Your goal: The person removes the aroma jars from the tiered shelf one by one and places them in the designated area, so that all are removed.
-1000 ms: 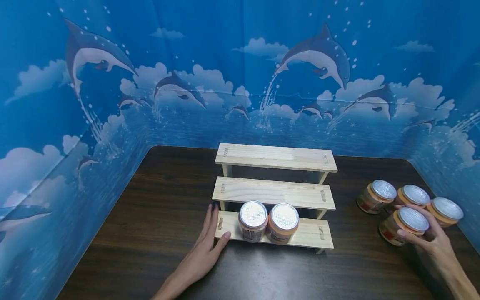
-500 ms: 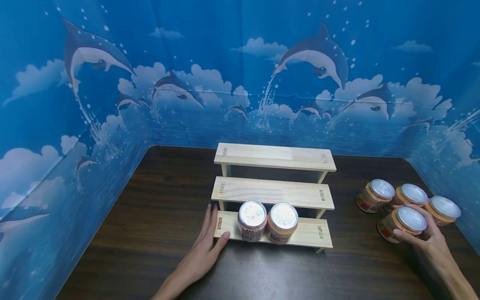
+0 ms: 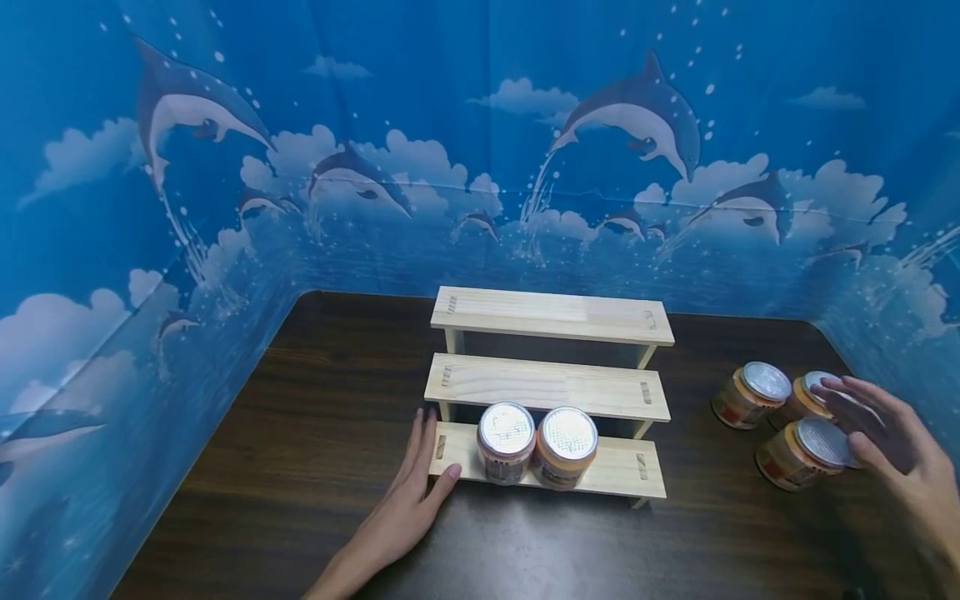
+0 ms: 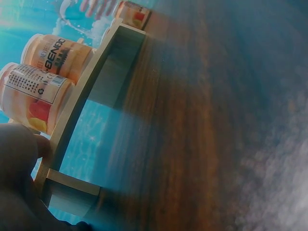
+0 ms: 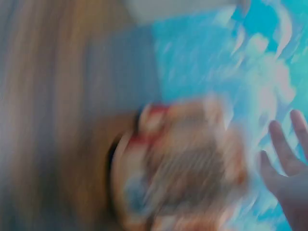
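Bracing, as far as you can judge, the left end of the stepped wooden shelf (image 3: 517,312): your left hand (image 3: 401,504) is lying with fingers straight along that end, thumb at the front edge of the lowest board (image 3: 618,467). It is gripping nothing.

Left jar (image 3: 506,462) and right jar (image 3: 562,473) are standing upright, side by side, on that board near mid-length.

Over to the right, your right hand (image 3: 903,454) is hovering with fingers extended, holding nothing. Nearest jar (image 3: 786,458) is standing upright on the dark table (image 3: 337,400), just beside your thumb; the right wrist view is blurring too much to settle contact. Rear-left jar (image 3: 735,402) and rear-middle jar (image 3: 799,402) are standing close behind it. Your palm is hiding part of the group.

Handling, my judgement: if you are picking from this cluster, you are doing best by setting thumb and fingers on opposite sides of one jar's body, then lifting straight up, because the crowded neighbours are inviting a knock. With the left, you are wanting light, even pressure; a sideways shove is risking both shelved jars.
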